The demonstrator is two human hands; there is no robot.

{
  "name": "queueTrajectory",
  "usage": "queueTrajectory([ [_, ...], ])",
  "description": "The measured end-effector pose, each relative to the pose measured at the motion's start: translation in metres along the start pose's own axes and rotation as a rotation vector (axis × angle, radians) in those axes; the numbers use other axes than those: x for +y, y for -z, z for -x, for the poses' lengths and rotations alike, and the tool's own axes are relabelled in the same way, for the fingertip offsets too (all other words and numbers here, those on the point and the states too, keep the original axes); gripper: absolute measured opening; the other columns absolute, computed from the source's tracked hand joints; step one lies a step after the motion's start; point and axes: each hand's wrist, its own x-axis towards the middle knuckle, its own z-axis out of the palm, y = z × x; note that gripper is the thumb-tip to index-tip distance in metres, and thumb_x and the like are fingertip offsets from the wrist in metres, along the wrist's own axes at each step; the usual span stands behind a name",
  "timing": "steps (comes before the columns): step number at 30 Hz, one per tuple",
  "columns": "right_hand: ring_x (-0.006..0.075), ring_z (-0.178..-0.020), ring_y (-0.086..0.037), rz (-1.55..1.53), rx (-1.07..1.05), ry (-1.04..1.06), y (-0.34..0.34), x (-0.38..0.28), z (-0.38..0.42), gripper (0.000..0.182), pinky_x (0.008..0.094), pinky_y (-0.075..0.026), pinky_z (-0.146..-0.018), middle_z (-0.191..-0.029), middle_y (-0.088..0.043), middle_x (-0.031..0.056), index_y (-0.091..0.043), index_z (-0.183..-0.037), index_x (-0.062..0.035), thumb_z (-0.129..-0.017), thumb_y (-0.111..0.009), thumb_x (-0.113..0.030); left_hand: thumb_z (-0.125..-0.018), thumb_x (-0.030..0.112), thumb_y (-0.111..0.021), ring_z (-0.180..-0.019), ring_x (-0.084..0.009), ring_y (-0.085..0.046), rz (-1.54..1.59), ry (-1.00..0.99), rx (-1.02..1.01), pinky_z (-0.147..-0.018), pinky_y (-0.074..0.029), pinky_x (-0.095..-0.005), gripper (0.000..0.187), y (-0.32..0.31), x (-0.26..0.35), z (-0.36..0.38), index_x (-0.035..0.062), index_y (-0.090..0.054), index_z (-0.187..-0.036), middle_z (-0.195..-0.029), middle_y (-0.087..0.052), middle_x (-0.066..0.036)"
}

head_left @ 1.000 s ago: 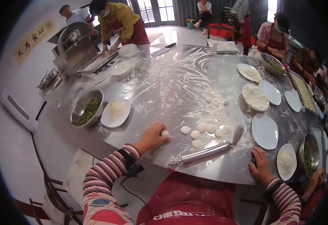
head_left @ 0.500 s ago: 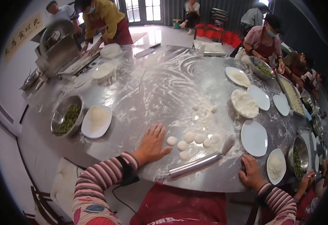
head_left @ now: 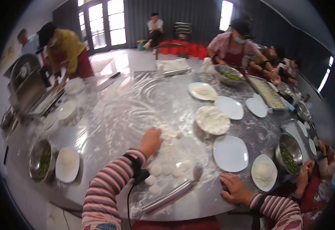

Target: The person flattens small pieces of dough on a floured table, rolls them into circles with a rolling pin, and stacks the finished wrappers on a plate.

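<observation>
My left hand (head_left: 151, 140) is stretched over the floured steel table, its fingers curled down by a small dough ball (head_left: 179, 135). Whatever those fingers cover is hidden. Behind the wrist lie several flattened dough pieces (head_left: 156, 170). A metal rolling pin (head_left: 169, 196) rests at an angle near the front edge, touched by neither hand. My right hand (head_left: 235, 188) rests on the table to the right of the pin, with fingers spread. Beyond it sit a bare white plate (head_left: 230, 153) and a plate of stacked wrappers (head_left: 264, 173).
A bowl of flour (head_left: 213, 120) stands mid-right. Bowls of green filling (head_left: 289, 153) are at the right, far right and left, the left one by a white plate (head_left: 68, 165). A tray (head_left: 267, 92) and a knife (head_left: 109, 81) lie farther off. Co-workers stand across the table.
My left hand has moved forward from beside the dough pieces to the small dough balls, its fingers going from spread to curled. The view has tilted up and turned right.
</observation>
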Motion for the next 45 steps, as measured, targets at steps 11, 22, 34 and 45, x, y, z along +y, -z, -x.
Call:
queueTrajectory([
  [11, 0.0361, -0.120, -0.044, -0.033, 0.073, 0.087, -0.005, 0.001, 0.010, 0.055, 0.0446, -0.035, -0.102, -0.129, -0.047, 0.0199, -0.049, -0.122, 0.0032, -0.079, -0.064, -0.027, -0.070, 0.017, -0.071, -0.078, -0.0350, -0.058, 0.012, 0.025, 0.178, -0.065, -0.046, -0.0437, 0.024, 0.100, -0.032, 0.148, 0.0044, -0.060, -0.087, -0.081, -0.057, -0.014],
  [22, 0.0374, -0.122, -0.043, -0.049, 0.142, 0.087, -0.020, 0.005, 0.025, 0.054, 0.0445, -0.032, -0.105, -0.130, -0.046, 0.0229, -0.045, -0.126, 0.0055, -0.083, -0.059, -0.025, -0.082, 0.036, -0.061, -0.123, -0.0442, -0.038, -0.148, 0.161, -0.098, -0.104, -0.029, -0.0499, 0.064, 0.113, -0.030, 0.234, -0.0043, -0.042, -0.129, -0.132, -0.041, -0.029],
  [34, 0.0365, -0.124, -0.041, -0.079, 0.125, 0.063, -0.010, 0.002, 0.022, 0.055, 0.0445, -0.033, -0.104, -0.131, -0.045, 0.0225, -0.044, -0.127, 0.0058, -0.084, -0.059, -0.024, -0.080, 0.048, -0.057, -0.134, -0.0433, -0.026, -0.305, -0.057, -0.089, -0.108, -0.019, -0.0538, 0.080, 0.076, -0.034, 0.210, -0.0051, -0.036, -0.136, -0.142, -0.033, -0.029],
  [45, 0.0366, -0.125, -0.040, -0.085, 0.115, 0.081, -0.019, 0.009, 0.024, 0.057, 0.0443, -0.032, -0.105, -0.133, -0.044, 0.0222, -0.041, -0.129, 0.0064, -0.084, -0.058, -0.024, -0.087, 0.039, -0.055, -0.118, -0.0432, -0.043, -0.021, -0.015, -0.193, -0.101, -0.032, -0.0467, 0.068, 0.011, -0.007, 0.128, -0.0059, -0.037, -0.134, -0.129, -0.045, -0.031],
])
